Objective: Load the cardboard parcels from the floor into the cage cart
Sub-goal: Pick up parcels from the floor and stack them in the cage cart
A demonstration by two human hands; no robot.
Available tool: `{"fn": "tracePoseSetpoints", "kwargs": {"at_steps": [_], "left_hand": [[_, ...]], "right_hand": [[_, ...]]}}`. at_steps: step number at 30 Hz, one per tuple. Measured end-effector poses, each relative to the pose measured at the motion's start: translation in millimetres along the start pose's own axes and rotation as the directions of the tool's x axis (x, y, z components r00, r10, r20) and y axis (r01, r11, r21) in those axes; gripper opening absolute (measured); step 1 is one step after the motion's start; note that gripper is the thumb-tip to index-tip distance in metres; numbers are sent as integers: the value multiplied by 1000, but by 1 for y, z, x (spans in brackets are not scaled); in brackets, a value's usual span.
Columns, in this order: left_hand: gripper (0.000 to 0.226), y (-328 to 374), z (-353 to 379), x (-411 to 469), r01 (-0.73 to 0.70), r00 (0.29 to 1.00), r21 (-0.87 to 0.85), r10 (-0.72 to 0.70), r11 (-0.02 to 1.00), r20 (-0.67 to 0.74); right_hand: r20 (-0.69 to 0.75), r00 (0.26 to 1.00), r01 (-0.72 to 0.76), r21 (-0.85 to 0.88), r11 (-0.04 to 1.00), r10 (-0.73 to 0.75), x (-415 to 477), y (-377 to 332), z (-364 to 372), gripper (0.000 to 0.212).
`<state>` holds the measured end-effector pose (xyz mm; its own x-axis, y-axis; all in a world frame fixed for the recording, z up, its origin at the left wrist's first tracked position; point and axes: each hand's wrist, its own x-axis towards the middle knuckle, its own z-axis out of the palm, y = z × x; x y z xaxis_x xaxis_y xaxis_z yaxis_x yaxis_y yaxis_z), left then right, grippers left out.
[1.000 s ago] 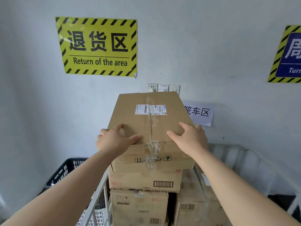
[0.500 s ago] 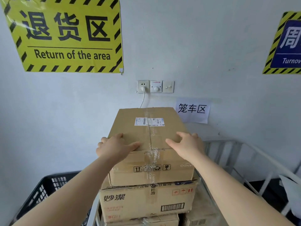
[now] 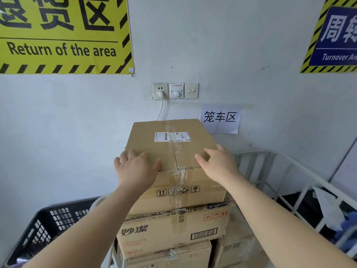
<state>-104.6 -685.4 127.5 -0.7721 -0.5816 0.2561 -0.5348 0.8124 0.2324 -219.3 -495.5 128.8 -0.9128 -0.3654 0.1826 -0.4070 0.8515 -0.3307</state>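
A brown taped cardboard parcel (image 3: 172,144) with a white shipping label lies on top of a stack of parcels inside the white wire cage cart (image 3: 270,171). My left hand (image 3: 135,169) presses on its near left top corner, fingers reaching the left edge. At the near right top corner my right hand (image 3: 218,165) lies the same way. Directly beneath is a wider printed carton (image 3: 173,231) with a barcode, and more cartons (image 3: 168,254) sit lower in the cart.
A black plastic crate (image 3: 48,219) stands left of the cart against the wall. The wall is close behind the stack, with a socket and plugged cable (image 3: 160,93) and paper signs. A white sheet (image 3: 328,206) hangs on the cart's right rail.
The parcel has gone from tilted up in my hands to lying flat on the printed carton, pushed toward the wall. My view has moved closer to the wall.
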Motion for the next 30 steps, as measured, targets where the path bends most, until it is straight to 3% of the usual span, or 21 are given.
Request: {"fn": "tracePoseSetpoints", "kwargs": {"at_steps": [4,10,16,23,30], "left_hand": [[48,8,1,-5,-122,990,-1,122,992,-75],[37,29,8,-28,-331,922,-2,323,944,-213],[29,77,14,-74,-501,850,-58,479,863,-217],[31,170,32,-166,-648,761,-178,633,740,-142],[41,276,63,-324,-767,588,-337,809,546,-28]], "right_hand": [[-65,994,92,-3,996,-92,-13,2,-1,52],[-133,986,99,3,995,-98,-45,13,-10,42],[-185,979,77,-31,997,-81,-101,48,-33,44],[-201,973,-121,-42,992,110,-207,138,-64,47],[-206,888,-426,-29,904,412,-370,263,-93,37]]}}
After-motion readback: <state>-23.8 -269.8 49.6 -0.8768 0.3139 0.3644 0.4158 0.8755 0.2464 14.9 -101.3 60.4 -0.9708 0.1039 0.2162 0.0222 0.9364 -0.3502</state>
